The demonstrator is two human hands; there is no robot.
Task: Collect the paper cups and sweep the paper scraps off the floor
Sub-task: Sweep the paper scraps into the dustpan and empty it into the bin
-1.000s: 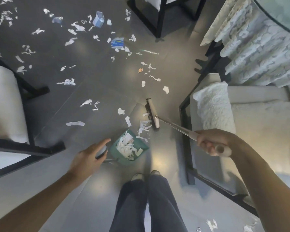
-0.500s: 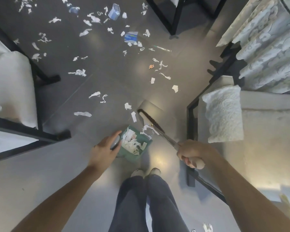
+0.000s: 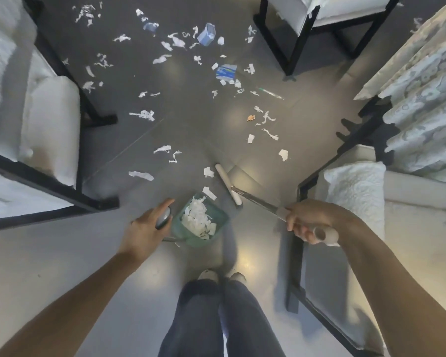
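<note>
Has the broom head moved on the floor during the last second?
Yes. The broom head swept toward the green dustpan, then swung back out; it lies beside the scrap just beyond the pan.

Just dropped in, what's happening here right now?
A person is sweeping up. The right hand grips the broom, whose head sits on the floor just beyond the green dustpan. The left hand holds the dustpan's handle. The pan already holds a pile of scraps, but many paper scraps and crushed blue paper cups still litter the floor ahead.
</note>
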